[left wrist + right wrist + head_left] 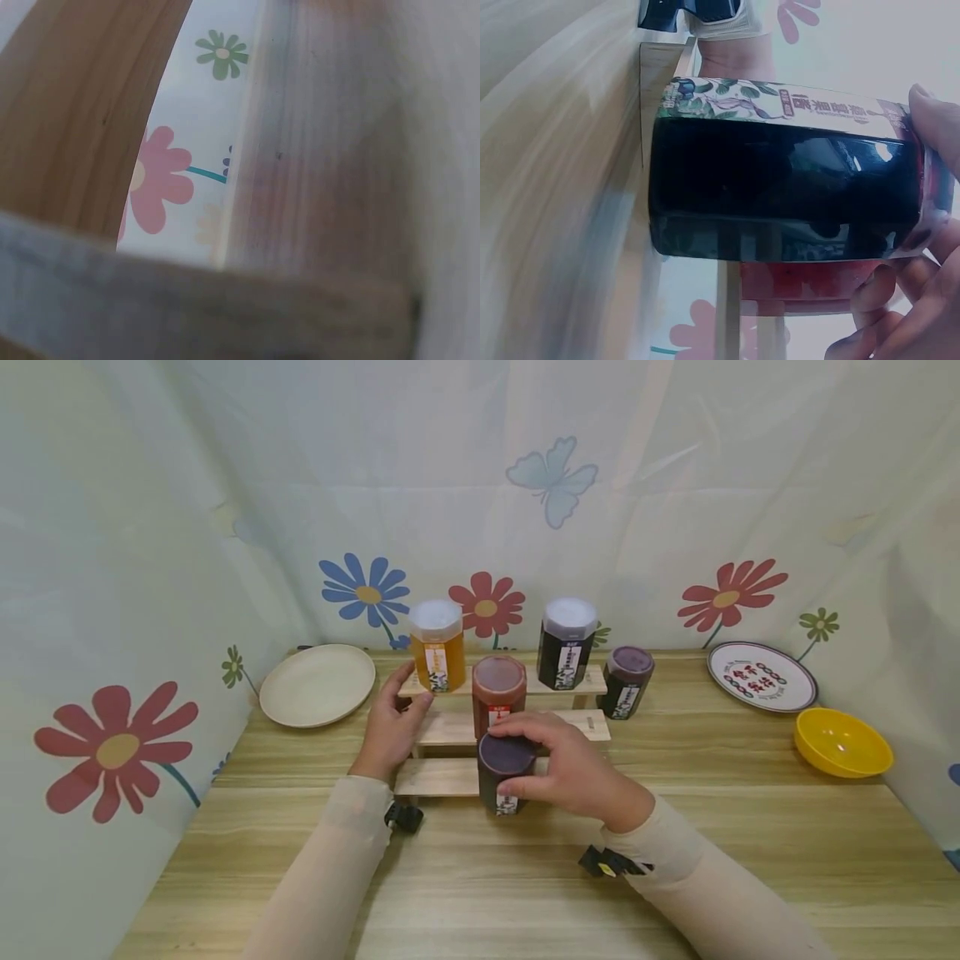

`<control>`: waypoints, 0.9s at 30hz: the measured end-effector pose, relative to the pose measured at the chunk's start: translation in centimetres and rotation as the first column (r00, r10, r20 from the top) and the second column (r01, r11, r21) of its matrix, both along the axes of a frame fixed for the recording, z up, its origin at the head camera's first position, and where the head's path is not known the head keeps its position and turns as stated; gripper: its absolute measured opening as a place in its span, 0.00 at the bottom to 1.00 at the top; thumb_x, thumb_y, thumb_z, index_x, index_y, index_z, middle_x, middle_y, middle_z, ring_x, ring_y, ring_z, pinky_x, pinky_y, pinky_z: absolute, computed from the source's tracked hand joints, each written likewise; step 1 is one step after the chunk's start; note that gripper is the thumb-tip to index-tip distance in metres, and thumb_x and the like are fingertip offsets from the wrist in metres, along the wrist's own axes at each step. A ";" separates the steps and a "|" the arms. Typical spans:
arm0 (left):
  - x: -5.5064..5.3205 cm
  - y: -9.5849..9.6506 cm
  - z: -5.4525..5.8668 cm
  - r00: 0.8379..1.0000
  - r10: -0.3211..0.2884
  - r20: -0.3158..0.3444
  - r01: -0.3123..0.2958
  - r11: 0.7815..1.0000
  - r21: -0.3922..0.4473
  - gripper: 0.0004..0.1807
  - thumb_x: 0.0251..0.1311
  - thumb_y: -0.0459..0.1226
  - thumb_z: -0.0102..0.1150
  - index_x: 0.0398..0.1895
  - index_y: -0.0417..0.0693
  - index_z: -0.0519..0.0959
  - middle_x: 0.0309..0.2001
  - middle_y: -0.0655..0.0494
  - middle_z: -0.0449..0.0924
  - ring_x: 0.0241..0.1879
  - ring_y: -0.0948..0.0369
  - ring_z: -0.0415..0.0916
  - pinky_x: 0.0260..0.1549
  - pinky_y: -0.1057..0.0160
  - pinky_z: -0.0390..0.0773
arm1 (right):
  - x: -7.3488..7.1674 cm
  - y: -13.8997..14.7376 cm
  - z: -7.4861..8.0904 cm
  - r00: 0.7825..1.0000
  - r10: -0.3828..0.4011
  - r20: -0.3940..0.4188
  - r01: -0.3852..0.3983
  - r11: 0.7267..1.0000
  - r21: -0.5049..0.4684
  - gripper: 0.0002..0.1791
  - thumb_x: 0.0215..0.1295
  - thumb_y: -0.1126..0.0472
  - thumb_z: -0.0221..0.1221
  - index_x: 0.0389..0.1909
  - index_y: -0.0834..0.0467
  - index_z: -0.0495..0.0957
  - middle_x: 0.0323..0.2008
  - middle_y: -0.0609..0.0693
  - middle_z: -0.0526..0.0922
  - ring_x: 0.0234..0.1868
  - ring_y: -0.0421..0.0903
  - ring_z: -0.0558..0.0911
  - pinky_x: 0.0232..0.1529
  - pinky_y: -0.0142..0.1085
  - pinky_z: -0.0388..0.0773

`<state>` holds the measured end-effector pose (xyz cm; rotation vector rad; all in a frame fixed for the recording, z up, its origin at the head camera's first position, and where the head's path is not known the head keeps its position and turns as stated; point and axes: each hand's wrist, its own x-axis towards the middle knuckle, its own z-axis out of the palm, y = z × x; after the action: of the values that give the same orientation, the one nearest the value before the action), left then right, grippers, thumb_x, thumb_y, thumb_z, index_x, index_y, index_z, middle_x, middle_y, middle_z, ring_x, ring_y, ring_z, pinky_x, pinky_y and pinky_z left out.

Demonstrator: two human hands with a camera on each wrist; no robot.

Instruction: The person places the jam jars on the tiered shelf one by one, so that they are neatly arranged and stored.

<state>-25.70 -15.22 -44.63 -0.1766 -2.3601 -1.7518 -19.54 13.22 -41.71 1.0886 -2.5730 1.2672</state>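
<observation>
In the head view my right hand (573, 768) grips a dark purple jar (491, 785) near its lid, at the lowest step of a wooden three-step rack (435, 777). The right wrist view shows the same jar (780, 187) side-on, with fingers and thumb around its lid end. Whether its base touches the step I cannot tell. My left hand (390, 727) holds the rack's left end by the top step. On the middle step stands a red jar (495, 693). An orange-yellow jar (438, 652) and a dark jar with a pale lid (566, 647) stand on the top step.
Another dark purple jar (628, 681) stands on the table right of the rack. A cream plate (318, 685) lies at the back left. At the right are a white patterned plate (761, 677) and a yellow bowl (843, 743). A flowered curtain (405, 510) hangs behind.
</observation>
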 end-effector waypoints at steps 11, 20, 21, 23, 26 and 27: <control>-0.7 -0.2 -0.7 1.000 0.011 0.026 -0.011 1.000 0.005 0.35 0.79 0.40 0.56 0.85 0.54 0.58 0.83 0.49 0.56 0.65 0.42 0.72 0.63 0.43 0.73 | 0.1 -0.4 0.3 0.999 0.041 0.002 -0.041 0.999 0.029 0.38 0.57 0.53 0.79 0.70 0.48 0.78 0.70 0.49 0.78 0.72 0.53 0.76 0.68 0.55 0.74; -2.3 -0.9 -2.9 1.000 0.020 -0.007 -0.020 1.000 0.002 0.36 0.78 0.45 0.59 0.84 0.64 0.59 0.82 0.55 0.58 0.65 0.45 0.74 0.61 0.45 0.75 | 0.3 -1.2 0.6 0.999 0.033 -0.014 -0.031 0.996 0.088 0.38 0.60 0.50 0.78 0.71 0.45 0.77 0.68 0.47 0.79 0.68 0.50 0.78 0.66 0.51 0.77; -2.3 -0.9 -3.0 1.000 0.018 -0.010 -0.018 1.000 0.001 0.36 0.78 0.45 0.59 0.84 0.65 0.59 0.82 0.56 0.58 0.64 0.46 0.74 0.61 0.45 0.76 | 0.3 -1.3 0.6 0.999 0.034 -0.008 -0.033 0.995 0.091 0.38 0.60 0.50 0.78 0.71 0.45 0.77 0.69 0.46 0.79 0.68 0.50 0.79 0.66 0.51 0.77; -2.3 -0.9 -3.0 1.000 0.015 -0.018 -0.015 1.000 -0.002 0.36 0.78 0.46 0.59 0.84 0.65 0.59 0.82 0.56 0.59 0.64 0.46 0.75 0.60 0.46 0.76 | 0.3 -1.5 0.6 0.999 0.034 0.003 -0.034 0.994 0.099 0.37 0.61 0.50 0.77 0.72 0.44 0.76 0.69 0.46 0.78 0.68 0.49 0.79 0.66 0.50 0.78; -2.2 -1.0 -2.9 1.000 0.015 -0.027 -0.015 1.000 -0.006 0.36 0.77 0.48 0.59 0.84 0.66 0.60 0.82 0.56 0.59 0.63 0.46 0.75 0.60 0.45 0.76 | 0.3 -1.7 0.7 0.999 0.038 0.016 -0.040 0.993 0.112 0.38 0.62 0.50 0.76 0.73 0.44 0.75 0.71 0.46 0.76 0.68 0.48 0.78 0.66 0.49 0.77; -2.2 -1.0 -2.9 0.999 0.015 -0.028 -0.016 1.000 -0.007 0.35 0.77 0.48 0.59 0.84 0.66 0.60 0.82 0.56 0.60 0.63 0.46 0.75 0.60 0.45 0.76 | 0.4 -1.8 0.7 0.999 0.040 0.022 -0.042 0.993 0.114 0.38 0.62 0.50 0.76 0.73 0.44 0.75 0.71 0.46 0.76 0.68 0.48 0.78 0.66 0.49 0.77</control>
<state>-27.91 -16.19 -47.56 -0.1823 -2.3422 -1.7224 -19.18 11.47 -40.97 1.1598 -2.6813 1.1575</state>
